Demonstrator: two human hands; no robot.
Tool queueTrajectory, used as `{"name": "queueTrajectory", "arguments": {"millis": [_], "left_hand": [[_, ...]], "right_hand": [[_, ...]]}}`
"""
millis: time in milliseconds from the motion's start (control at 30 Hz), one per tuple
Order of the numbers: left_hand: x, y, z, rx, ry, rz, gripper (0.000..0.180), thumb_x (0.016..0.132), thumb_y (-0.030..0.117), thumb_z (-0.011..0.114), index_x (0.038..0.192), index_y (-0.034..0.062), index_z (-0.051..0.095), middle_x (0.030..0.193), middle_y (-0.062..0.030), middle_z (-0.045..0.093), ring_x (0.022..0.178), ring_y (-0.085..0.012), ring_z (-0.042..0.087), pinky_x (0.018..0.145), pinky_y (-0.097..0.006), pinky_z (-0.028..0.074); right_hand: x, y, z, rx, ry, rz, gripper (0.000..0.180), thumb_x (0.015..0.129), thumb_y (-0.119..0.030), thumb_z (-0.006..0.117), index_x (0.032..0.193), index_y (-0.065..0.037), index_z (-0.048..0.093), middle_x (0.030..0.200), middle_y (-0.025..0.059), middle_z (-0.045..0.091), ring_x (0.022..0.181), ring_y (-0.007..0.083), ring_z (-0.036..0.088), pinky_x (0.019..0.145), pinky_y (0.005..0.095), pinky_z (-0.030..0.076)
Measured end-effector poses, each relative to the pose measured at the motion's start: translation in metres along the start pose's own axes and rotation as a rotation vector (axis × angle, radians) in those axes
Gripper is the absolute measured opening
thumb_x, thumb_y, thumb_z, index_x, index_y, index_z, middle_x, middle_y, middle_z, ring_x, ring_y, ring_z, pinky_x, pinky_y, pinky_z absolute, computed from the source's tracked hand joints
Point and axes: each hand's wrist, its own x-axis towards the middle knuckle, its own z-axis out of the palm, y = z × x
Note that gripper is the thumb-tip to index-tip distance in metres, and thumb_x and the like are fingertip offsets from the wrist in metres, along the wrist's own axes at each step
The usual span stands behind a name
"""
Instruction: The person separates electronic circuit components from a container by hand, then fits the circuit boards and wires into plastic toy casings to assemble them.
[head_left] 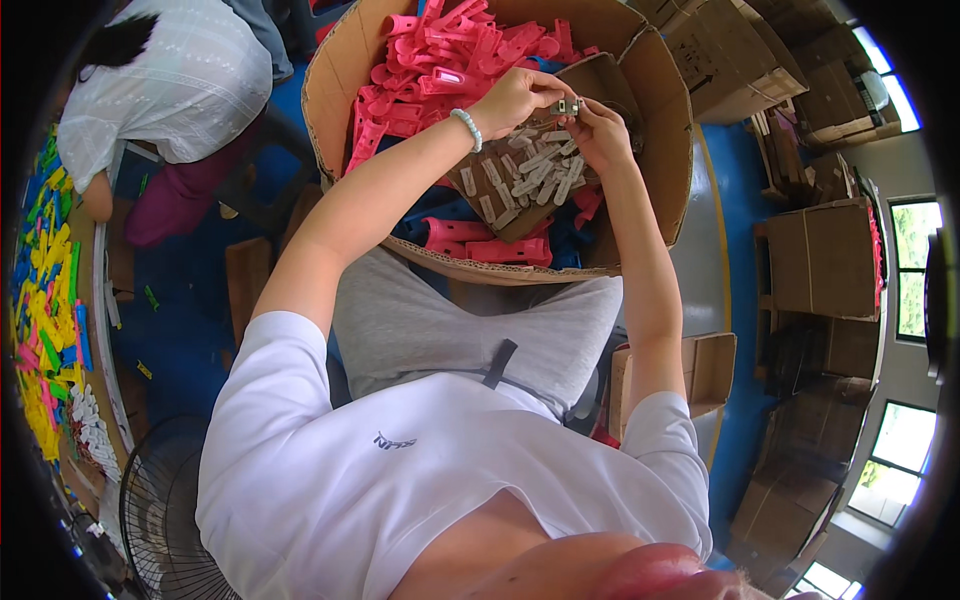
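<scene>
Over a large cardboard box (655, 130), my left hand (512, 102) and my right hand (604, 138) meet fingertip to fingertip. Both pinch a small pale piece with dark spots (566, 106); its exact kind is too small to make out. Beneath them, a cardboard tray (605, 85) inside the box carries several small whitish clip-like parts (545, 172). Pink plastic clips (450, 82) are heaped behind and left of the tray. More pink clips (490, 250) lie in front of it, with some blue pieces (567, 245) alongside.
Another person (175, 85) works at the left by a table strewn with colourful plastic pieces (50, 330). A fan (170, 510) stands at lower left. An open carton (708, 372) sits beside my right leg. Stacked cartons (820, 258) line the right side.
</scene>
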Motion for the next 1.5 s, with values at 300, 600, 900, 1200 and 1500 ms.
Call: {"name": "queueTrajectory", "arguments": {"millis": [300,600,900,1200,1500], "left_hand": [[0.008,-0.006,-0.001,0.156,0.278,-0.010,0.018,0.090,0.009,0.060,0.104,0.0015,0.069,0.089,-0.0019,0.068,0.071,-0.0074,0.054,0.068,-0.022,0.044],[-0.005,-0.002,-0.007,0.174,0.133,-0.065,0.020,0.091,0.011,0.058,0.104,-0.0014,0.066,0.090,-0.0036,0.067,0.070,-0.0091,0.058,0.065,-0.023,0.049],[-0.004,-0.009,-0.035,0.943,0.151,0.022,0.021,0.089,0.014,0.055,0.103,0.0012,0.064,0.083,-0.0126,0.068,0.073,-0.0229,0.067,0.069,-0.036,0.054],[-0.030,-0.058,-0.026,1.904,-0.211,0.371,0.012,0.075,0.013,0.058,0.080,0.0058,0.067,0.093,-0.0106,0.058,0.096,-0.0290,0.053,0.077,-0.037,0.047],[-0.044,-0.107,-0.008,2.186,-0.187,0.266,0.015,0.078,0.021,0.055,0.079,0.0123,0.068,0.082,-0.0083,0.064,0.090,-0.0264,0.053,0.075,-0.034,0.040]], "right_hand": [[0.019,-0.029,-0.110,-1.516,0.942,-0.550,0.058,0.078,-0.033,0.073,0.121,0.004,0.057,0.106,0.0204,0.065,0.098,0.0351,0.062,0.087,0.0388,0.049],[-0.012,-0.005,0.028,-0.568,-0.147,-0.157,0.034,0.088,-0.014,0.065,0.118,0.001,0.060,0.104,0.0080,0.064,0.085,0.0131,0.062,0.070,0.0270,0.052],[0.013,-0.022,-0.072,-1.002,0.638,-0.417,0.046,0.080,-0.015,0.071,0.118,0.005,0.058,0.113,0.0187,0.062,0.095,0.0261,0.063,0.082,0.0350,0.052],[0.014,0.007,-0.061,-1.423,0.280,-0.287,0.039,0.078,-0.024,0.070,0.111,-0.004,0.065,0.095,0.0142,0.069,0.091,0.0246,0.066,0.083,0.0340,0.049],[0.011,0.014,-0.063,-1.454,0.179,-0.118,0.030,0.076,-0.024,0.069,0.100,-0.004,0.070,0.091,0.0155,0.070,0.088,0.0278,0.067,0.080,0.0353,0.051]]}}
